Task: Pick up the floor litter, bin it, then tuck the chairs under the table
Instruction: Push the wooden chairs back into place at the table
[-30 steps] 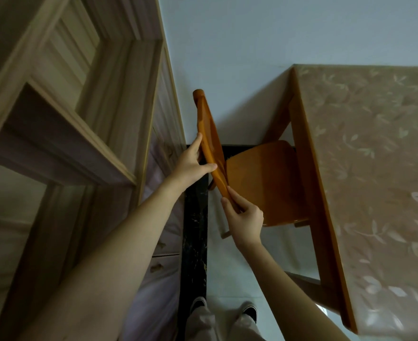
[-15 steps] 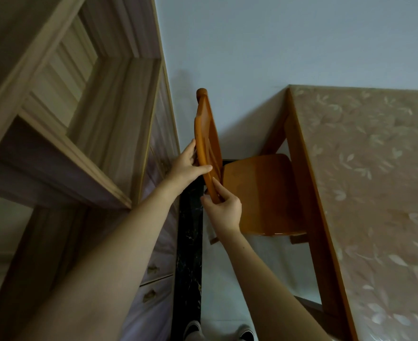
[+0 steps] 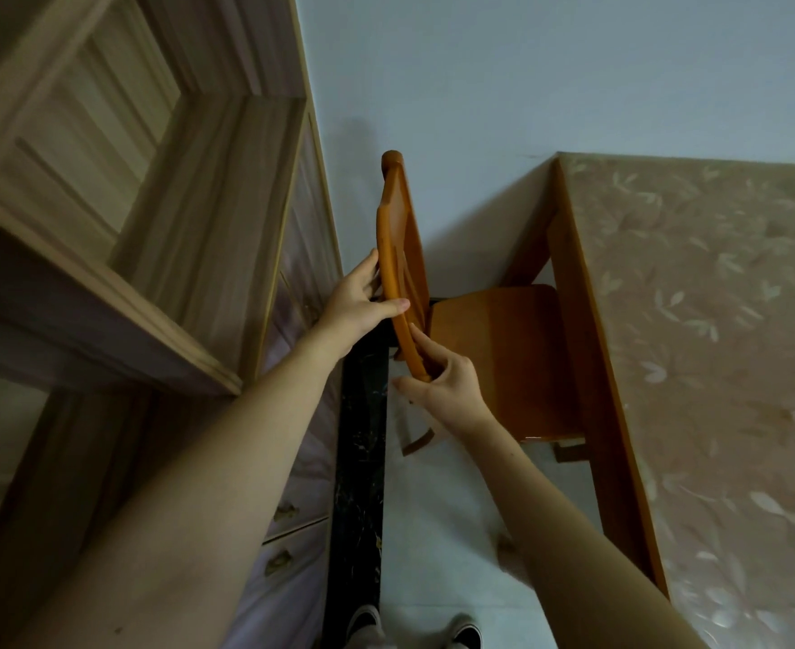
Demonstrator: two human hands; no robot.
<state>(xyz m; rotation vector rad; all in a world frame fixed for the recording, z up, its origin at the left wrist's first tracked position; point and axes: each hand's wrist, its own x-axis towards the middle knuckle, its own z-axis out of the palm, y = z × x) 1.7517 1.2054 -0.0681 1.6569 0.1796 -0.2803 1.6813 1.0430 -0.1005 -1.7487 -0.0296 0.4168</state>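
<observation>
An orange wooden chair (image 3: pixel 503 358) stands between the cabinet and the table, its seat partly beneath the table's edge. Its backrest (image 3: pixel 398 236) rises edge-on toward me. My left hand (image 3: pixel 356 306) grips the backrest's top rail from the left, thumb across the rail. My right hand (image 3: pixel 442 381) clasps the near end of the same rail, fingers wrapped around it. The table (image 3: pixel 583 367) has an orange wooden frame and a pink leaf-patterned cover. No litter or bin is in view.
A tall wooden shelf cabinet (image 3: pixel 161 255) with drawers (image 3: pixel 292 541) stands close on the left. A black marble strip (image 3: pixel 360 484) runs along the pale floor. The blue-grey wall (image 3: pixel 526 77) is directly behind the chair. My shoes (image 3: pixel 466 634) show at the bottom.
The chair has slid right, so more of its seat lies beneath the table. Both hands stayed on the backrest, and my right hand shifted its hold on the rail's near end.
</observation>
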